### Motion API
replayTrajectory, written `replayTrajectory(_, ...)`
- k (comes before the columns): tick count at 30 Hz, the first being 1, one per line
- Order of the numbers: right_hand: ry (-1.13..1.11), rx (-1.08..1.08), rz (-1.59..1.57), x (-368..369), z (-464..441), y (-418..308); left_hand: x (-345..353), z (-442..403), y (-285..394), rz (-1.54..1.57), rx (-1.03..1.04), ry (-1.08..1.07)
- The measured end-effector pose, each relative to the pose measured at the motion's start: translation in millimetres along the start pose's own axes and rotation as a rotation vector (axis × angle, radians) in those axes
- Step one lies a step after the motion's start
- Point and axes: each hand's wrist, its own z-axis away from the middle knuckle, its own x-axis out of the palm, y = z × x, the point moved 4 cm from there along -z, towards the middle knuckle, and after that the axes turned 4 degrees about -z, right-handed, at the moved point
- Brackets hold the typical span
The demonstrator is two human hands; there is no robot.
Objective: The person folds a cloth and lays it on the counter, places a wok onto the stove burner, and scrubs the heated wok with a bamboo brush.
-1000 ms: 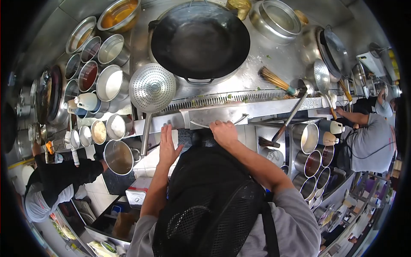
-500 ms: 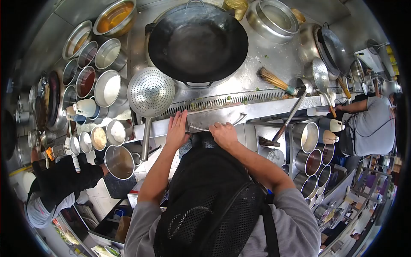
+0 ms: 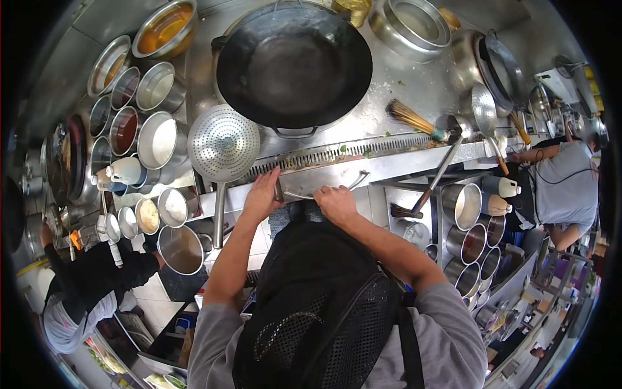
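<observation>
My left hand (image 3: 262, 196) lies with its fingers stretched out on the front edge of the steel stove, close to the handle of a large perforated strainer (image 3: 223, 143). The fingers of my right hand (image 3: 334, 203) are curled over a curved metal handle (image 3: 358, 181) on the stove's front panel. Behind both hands runs a slotted drain (image 3: 311, 158) with bits of green scraps in it. A big black wok (image 3: 295, 71) with a bare inside sits beyond the drain.
Pots of sauces and seasonings (image 3: 157, 139) crowd the left. To the right are a bamboo brush (image 3: 414, 120), a ladle (image 3: 440, 175) across the stove edge, and more pots (image 3: 462, 205). Co-workers stand at far left (image 3: 97, 285) and far right (image 3: 564, 181).
My view has shifted slightly, so the wok and strainer appear a little further left. Both hands keep nearly the same places. The co-worker at right has changed arm position.
</observation>
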Motion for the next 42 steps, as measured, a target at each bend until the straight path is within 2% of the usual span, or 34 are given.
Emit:
replayTrajectory(5,0.0,0.01,0.009,1.1,-2.7,-1.1,-4.8,0.3,3.7,-0.026,0.003,-0.031)
replayTrajectory(7,-0.131,0.086,-0.058,5.5,-5.3,2.1,-6.8,1.3,3.6,0.027,0.02,-0.07)
replayTrajectory(8,-0.127,0.088,-0.055,2.4,-5.0,4.0,-19.5,3.2,14.1,0.026,0.024,-0.068)
replayTrajectory(10,-0.092,0.061,0.026,-9.5,-3.5,4.2,-65.8,12.8,47.0,0.085,-0.1,-0.097)
replayTrajectory(11,-0.094,0.06,0.024,-23.2,-2.4,7.2,-80.4,14.2,64.2,0.082,-0.031,-0.072)
replayTrajectory(13,0.109,0.019,0.09,-60.8,2.2,19.6,-80.2,5.4,99.6,0.034,0.019,-0.052)
replayTrajectory(14,0.11,0.013,0.083,-59.3,-0.5,30.0,-79.7,-3.7,115.4,-0.026,0.085,-0.024)
replayTrajectory(15,0.02,0.021,0.166,-49.8,-5.5,43.1,-68.5,-13.6,121.0,-0.1,0.133,0.037)
replayTrajectory(16,-0.069,0.032,0.249,-38.4,-9.7,53.0,-45.2,-21.2,110.8,-0.108,0.135,0.036)
replayTrajectory(17,-0.041,0.008,0.255,-27.3,-12.0,58.3,-16.2,-30.6,97.3,-0.169,0.126,0.038)
replayTrajectory(21,0.031,0.027,0.166,-4.9,-15.2,64.5,9.5,-35.2,86.0,-0.225,0.093,0.043)
replayTrajectory(24,-0.013,0.03,0.243,-1.7,-23.1,64.0,15.2,-45.2,75.8,-0.209,0.099,0.075)
replayTrajectory(28,-0.016,-0.001,0.162,2.8,-23.9,70.6,19.7,-43.6,76.7,-0.195,0.097,0.105)
replayTrajectory(35,-0.055,0.015,0.177,4.1,-19.0,69.4,24.5,-39.3,76.3,-0.239,0.143,0.05)
replayTrajectory(38,0.089,0.068,0.148,-40.0,12.1,49.4,-11.3,-31.1,104.1,-0.21,0.151,0.026)
replayTrajectory(40,0.15,0.188,0.001,-59.1,55.9,41.7,-40.1,-17.1,121.7,-0.039,0.092,0.121)
replayTrajectory(42,0.38,0.306,-0.196,-79.6,120.3,41.2,-47.9,-10.0,137.4,-0.001,0.178,0.148)
